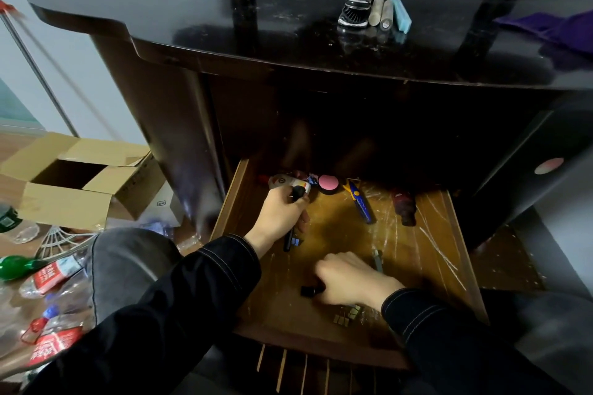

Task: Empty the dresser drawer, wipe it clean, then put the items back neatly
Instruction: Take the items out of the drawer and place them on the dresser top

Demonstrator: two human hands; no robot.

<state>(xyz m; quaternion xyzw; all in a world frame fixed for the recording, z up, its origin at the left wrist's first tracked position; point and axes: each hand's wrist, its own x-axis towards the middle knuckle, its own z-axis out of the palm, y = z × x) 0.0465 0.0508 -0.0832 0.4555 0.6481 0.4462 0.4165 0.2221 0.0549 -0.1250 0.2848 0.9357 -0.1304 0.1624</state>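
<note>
The wooden drawer (442,253) stands pulled out of the dark dresser (199,26). My left hand (279,218) grips a bundle of dark pens and small tubes (290,242) near the drawer's left side. My right hand (349,279) curls round a small black bottle (309,291) on the drawer floor. At the drawer's back lie a white tube (287,182), a pink round compact (329,183), a blue utility knife (361,204) and a dark red bottle (404,207). Small metal clips (348,314) lie near the front edge.
On the dresser top sit a black-and-white gadget (354,9), two grey cylinders (380,11), a light blue block (401,13) and a purple cloth (552,27). An open cardboard box (73,176) and plastic bottles (48,276) cover the floor at left.
</note>
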